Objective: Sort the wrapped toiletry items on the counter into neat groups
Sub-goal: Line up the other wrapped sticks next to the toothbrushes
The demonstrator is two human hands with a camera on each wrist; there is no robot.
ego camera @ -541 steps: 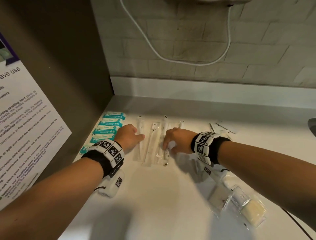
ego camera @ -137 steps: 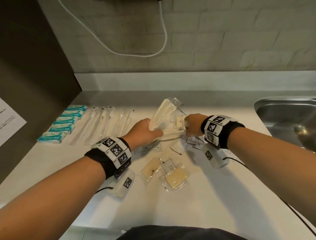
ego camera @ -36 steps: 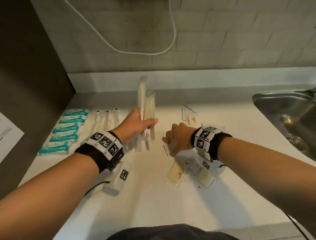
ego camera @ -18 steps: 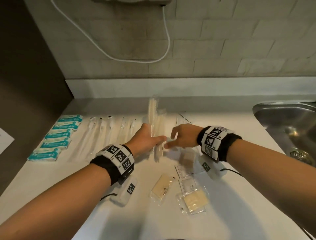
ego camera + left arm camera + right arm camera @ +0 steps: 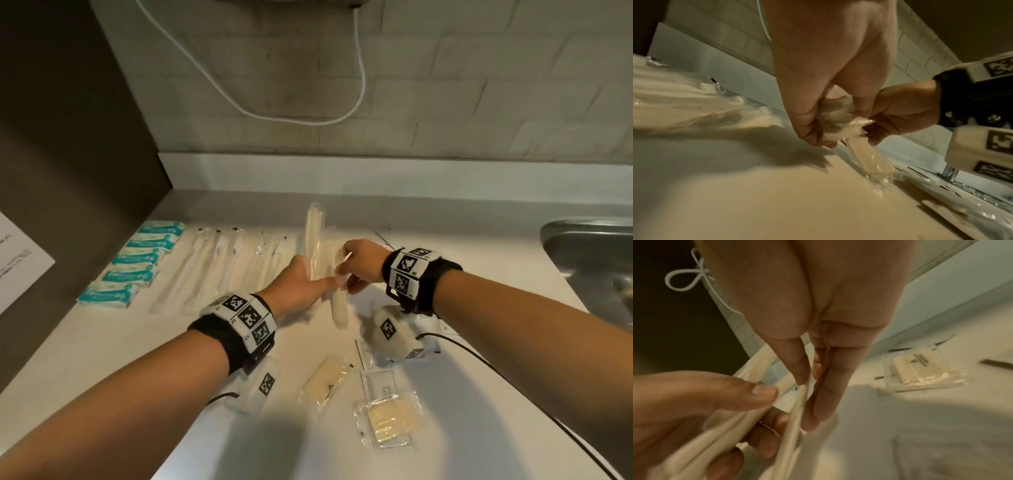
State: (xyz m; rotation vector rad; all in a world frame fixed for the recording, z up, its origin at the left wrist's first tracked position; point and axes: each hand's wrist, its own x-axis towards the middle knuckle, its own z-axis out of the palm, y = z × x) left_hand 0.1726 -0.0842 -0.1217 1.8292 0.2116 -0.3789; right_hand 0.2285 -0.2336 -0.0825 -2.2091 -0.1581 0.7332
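Observation:
My left hand (image 5: 318, 284) grips a bunch of clear-wrapped cream combs (image 5: 315, 236) by their lower ends, pointing up and away over the counter (image 5: 171, 342). My right hand (image 5: 346, 274) pinches one wrapped comb (image 5: 339, 305) at the bunch's right side; its lower end hangs toward the counter. The left wrist view shows that comb (image 5: 869, 159) slanting down between both hands. In the right wrist view, my right fingers (image 5: 807, 386) pinch its wrapper (image 5: 795, 415) beside my left thumb (image 5: 756, 391).
Teal packets (image 5: 137, 260) lie in a row at the far left, wrapped toothbrushes (image 5: 219, 267) in a row beside them. Small clear packets (image 5: 325, 380) (image 5: 387, 418) lie near the front. A steel sink (image 5: 596, 260) is at the right, a dark wall on the left.
My right hand has closed on one wrapped comb at the bunch and drawn it slightly down and to the right. The left hand still holds the bunch.

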